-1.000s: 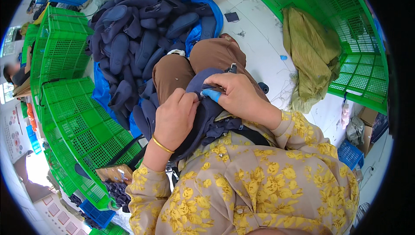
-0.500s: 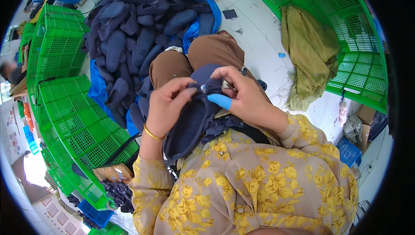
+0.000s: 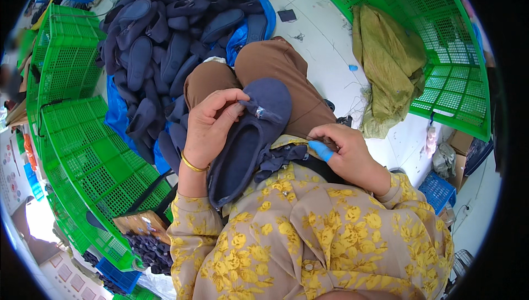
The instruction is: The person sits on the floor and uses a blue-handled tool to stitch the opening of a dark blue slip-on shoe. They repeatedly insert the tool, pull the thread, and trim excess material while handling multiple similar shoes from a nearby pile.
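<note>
A navy slipper (image 3: pixel 236 151) lies across my lap, its rounded toe toward my knees and its opening facing up. A small fabric piece with a shiny silvery ornament (image 3: pixel 259 112) sits on its upper. My left hand (image 3: pixel 209 126) is closed, thumb and forefinger pinching that piece at its left end. Off to the slipper's right, my right hand (image 3: pixel 350 148) is closed in a pinch, with a blue wrap around the thumb. Whatever its fingertips hold is too small to make out. Several small navy fabric pieces (image 3: pixel 280 162) rest on my lap between slipper and right hand.
A big heap of navy slippers (image 3: pixel 176 41) lies on blue sheeting (image 3: pixel 262 7) beyond my knees. Green plastic crates (image 3: pixel 104 151) stand on the left, and another green crate (image 3: pixel 452 82) at right beside an olive sack (image 3: pixel 386 74). A blue basket (image 3: pixel 438 192) stands at lower right.
My right hand has moved away from the ornament, right and slightly down, uncovering the slipper's toe. My left hand keeps its pinch in nearly the same place.
</note>
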A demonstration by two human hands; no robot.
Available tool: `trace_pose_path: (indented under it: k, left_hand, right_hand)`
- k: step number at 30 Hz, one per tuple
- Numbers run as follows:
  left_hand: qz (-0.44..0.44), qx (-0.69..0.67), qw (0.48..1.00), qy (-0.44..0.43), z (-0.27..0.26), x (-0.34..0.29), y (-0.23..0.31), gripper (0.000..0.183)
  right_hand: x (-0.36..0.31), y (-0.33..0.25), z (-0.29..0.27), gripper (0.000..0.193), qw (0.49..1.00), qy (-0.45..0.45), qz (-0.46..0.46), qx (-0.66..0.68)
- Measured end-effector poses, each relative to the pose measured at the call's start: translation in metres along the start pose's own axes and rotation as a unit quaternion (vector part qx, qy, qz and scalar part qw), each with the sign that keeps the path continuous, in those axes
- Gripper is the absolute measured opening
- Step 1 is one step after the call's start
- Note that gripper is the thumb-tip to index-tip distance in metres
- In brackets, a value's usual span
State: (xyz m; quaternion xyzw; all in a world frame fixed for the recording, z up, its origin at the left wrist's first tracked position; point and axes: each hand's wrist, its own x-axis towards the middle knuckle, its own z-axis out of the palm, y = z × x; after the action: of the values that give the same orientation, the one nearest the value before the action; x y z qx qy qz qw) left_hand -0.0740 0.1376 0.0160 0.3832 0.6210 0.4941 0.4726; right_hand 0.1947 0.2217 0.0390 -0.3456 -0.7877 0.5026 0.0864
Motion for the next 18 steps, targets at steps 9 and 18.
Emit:
trace_pose_path:
  k: [9, 18]
  left_hand:
    - [-0.12, 0.129, 0.982, 0.065, 0.005, -0.008, 0.018, 0.028]
    - [-0.078, 0.052, 0.993, 0.067, 0.012, 0.002, 0.004, 0.024]
  right_hand:
    - [-0.001, 0.005, 0.006, 0.012, 0.999, 0.022, -0.009, 0.024]
    - [-0.009, 0.025, 0.003, 0.015, 0.998, 0.028, -0.01, 0.047]
